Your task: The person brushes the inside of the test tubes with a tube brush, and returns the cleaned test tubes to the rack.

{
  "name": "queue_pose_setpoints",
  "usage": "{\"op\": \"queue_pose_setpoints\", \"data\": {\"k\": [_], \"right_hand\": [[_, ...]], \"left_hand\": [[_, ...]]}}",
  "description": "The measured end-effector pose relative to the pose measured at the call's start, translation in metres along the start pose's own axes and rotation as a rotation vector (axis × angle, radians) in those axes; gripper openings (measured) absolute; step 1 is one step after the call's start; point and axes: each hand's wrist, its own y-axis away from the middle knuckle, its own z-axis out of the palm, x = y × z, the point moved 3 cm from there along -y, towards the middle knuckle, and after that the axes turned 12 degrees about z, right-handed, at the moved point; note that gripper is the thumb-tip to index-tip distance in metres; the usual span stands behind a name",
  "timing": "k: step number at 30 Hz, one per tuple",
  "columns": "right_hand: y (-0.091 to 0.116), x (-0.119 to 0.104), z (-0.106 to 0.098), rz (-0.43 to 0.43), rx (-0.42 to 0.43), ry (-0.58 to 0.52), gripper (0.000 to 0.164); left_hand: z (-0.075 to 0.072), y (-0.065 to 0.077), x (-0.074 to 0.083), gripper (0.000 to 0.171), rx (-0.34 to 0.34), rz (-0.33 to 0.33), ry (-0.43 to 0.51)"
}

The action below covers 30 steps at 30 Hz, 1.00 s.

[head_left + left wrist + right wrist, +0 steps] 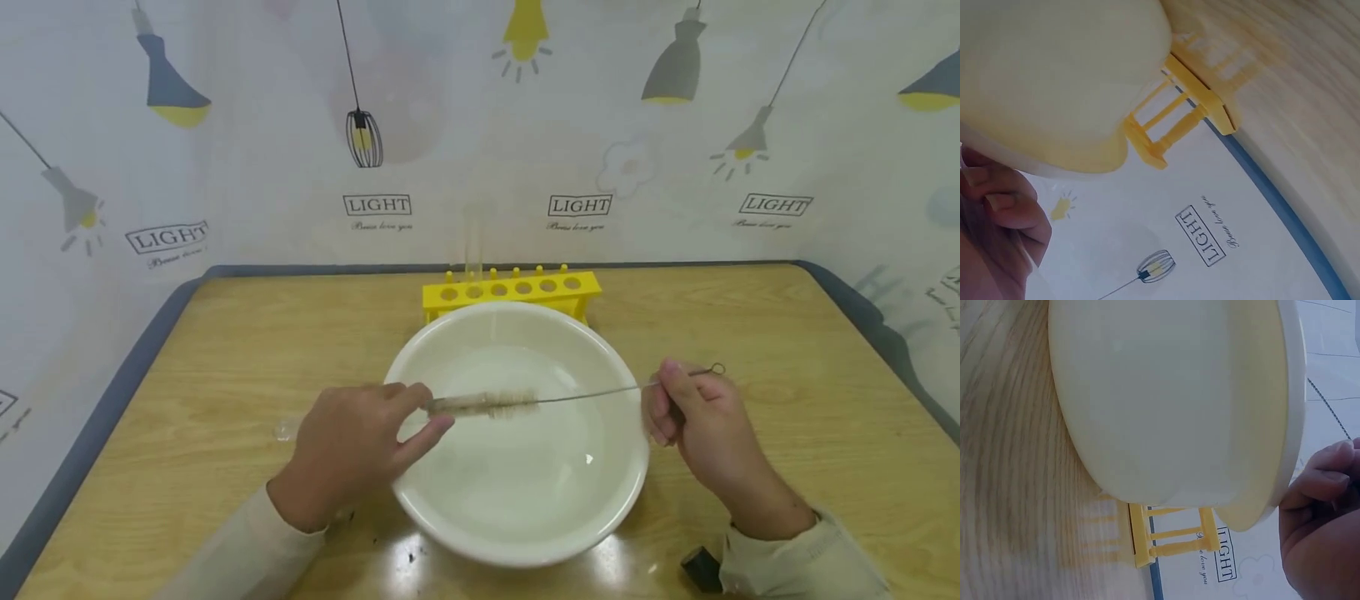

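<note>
Above the white basin [517, 550], my left hand [352, 442] holds a clear test tube [285, 429], mostly hidden by the palm, its end showing past the hand. A test tube brush [517, 402] lies in line with it, pale bristles partly at the tube's mouth. My right hand [708, 425] pinches the brush's twisted wire handle near its looped end. In the left wrist view, curled fingers [1004, 197] appear beside the basin. The right wrist view shows my bent fingers [1322, 478] and the brush wire [1332, 412].
Behind the basin stands a yellow test tube rack [517, 288], with another clear test tube [473, 246] upright in it. A small black object [702, 569] is beside my right sleeve. A patterned wall sheet rises behind the wooden table [285, 333].
</note>
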Motion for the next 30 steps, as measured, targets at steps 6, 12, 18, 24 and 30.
{"op": "queue_pose_setpoints", "data": {"k": [6, 12, 18, 24, 30], "right_hand": [[0.003, -0.004, 0.005, -0.007, -0.037, 0.079, 0.042], [0.008, -0.002, 0.01, -0.065, -0.061, 0.027, 0.043], [0.01, 0.002, 0.013, -0.118, -0.081, 0.026, 0.043], [0.013, -0.003, 0.019, -0.125, -0.106, 0.132, 0.041], [0.016, -0.007, 0.028, -0.056, -0.121, 0.303, 0.04]], "left_hand": [[-0.006, -0.004, 0.009, 0.055, 0.017, 0.029, -0.017], [-0.01, -0.003, 0.014, 0.055, 0.027, 0.028, -0.01], [-0.011, -0.004, 0.016, 0.056, 0.012, 0.027, 0.003], [-0.012, -0.004, 0.019, 0.055, 0.024, 0.039, -0.004], [-0.012, -0.005, 0.022, 0.053, 0.047, 0.063, 0.012]]}}
